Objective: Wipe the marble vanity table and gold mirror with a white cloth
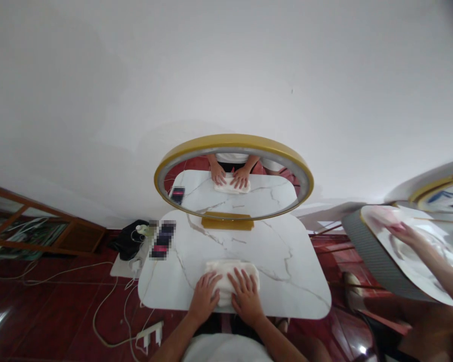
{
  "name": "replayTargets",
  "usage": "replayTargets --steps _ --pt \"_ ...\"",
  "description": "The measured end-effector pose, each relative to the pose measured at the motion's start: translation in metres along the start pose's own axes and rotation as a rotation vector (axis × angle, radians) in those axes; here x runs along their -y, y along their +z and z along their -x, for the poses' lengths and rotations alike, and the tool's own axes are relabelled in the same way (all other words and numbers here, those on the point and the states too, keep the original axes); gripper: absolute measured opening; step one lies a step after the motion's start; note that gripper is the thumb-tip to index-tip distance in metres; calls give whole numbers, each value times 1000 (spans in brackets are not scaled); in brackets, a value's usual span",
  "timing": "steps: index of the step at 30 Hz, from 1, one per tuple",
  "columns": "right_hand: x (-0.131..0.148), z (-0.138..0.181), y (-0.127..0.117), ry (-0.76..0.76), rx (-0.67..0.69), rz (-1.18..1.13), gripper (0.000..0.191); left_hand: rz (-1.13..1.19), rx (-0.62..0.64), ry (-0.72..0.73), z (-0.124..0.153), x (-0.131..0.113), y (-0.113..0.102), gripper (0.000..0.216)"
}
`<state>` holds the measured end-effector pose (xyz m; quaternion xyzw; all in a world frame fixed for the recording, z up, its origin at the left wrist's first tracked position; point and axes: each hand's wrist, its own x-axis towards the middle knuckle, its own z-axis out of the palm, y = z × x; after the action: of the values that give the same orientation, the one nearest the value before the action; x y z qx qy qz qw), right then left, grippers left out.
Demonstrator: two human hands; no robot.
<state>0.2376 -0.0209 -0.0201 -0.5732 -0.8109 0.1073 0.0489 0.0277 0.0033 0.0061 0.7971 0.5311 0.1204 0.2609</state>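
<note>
Two bare hands are lying palm-down on a folded white cloth towel [231, 267] at the lower centre of the frame. The left hand [204, 297] is resting with fingers spread flat on the towel's left half. The right hand [246, 297] is pressing flat just beside it, fingers likewise fanned, gripping nothing. The towel is sitting near the front edge of a white marble-veined counter [287, 271]. Behind it, an oval gold-rimmed mirror [234, 140] is standing upright and reflecting both hands. A dark phone [163, 239], blurred, is lying at the counter's far left corner. At the right edge of the frame, another person's hand [402, 232] is reaching over a second counter [379, 259].
</note>
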Motion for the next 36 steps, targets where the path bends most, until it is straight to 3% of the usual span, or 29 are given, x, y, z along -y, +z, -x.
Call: replayTargets --steps 4,16,19,23,27,30,33,36 --pt "5 13 4 -64 46 -19 76 16 23 4 20 6 0 46" --pt "14 9 9 -36 72 28 75 14 124 69 9 25 -4 50" --pt "15 -8 6 -16 83 55 74 -47 133 84 -2 39 -7 49" --pt "22 -51 -8 66 115 80 72 -104 88 83 -35 50 -28 46" --pt "29 -103 -23 199 167 115 72 -122 32 7 -75 51 -55 45" --pt "35 -127 -26 265 155 130 73 -112 10 -54 -92 50 -63 48" --pt "43 -127 -23 306 143 138 74 -98 -2 -67 -86 50 -58 53" --pt "53 -100 -16 295 123 132 72 -56 -30 -45 -56 52 -47 57"
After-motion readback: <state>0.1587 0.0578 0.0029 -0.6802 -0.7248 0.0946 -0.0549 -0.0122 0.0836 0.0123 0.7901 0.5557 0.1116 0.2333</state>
